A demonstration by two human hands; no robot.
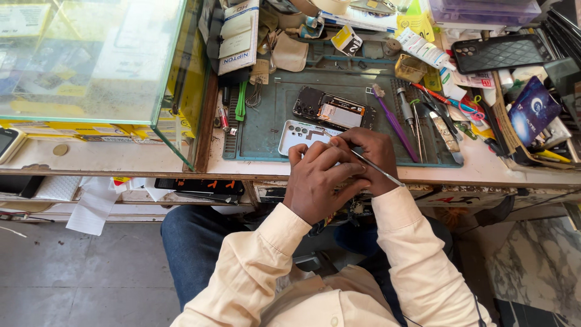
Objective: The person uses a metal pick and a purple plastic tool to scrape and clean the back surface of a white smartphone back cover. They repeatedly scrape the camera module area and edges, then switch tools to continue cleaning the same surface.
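On green mat [266,130]: left hand [318,181] clenched over white phone back cover [301,135]; right hand [370,158] grasping thin metal tool [378,169]. Risk: tool slips, scratches cover; opened phone [331,111] near.

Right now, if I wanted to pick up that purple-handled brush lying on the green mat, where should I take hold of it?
Probably by the purple brush's long handle, near its middle, coming straight down from above. It lies flat on the green mat, running diagonally, bristled head at the far end. Pinch across its narrow width; metal tools lie close on its right, so the left side looks freer.
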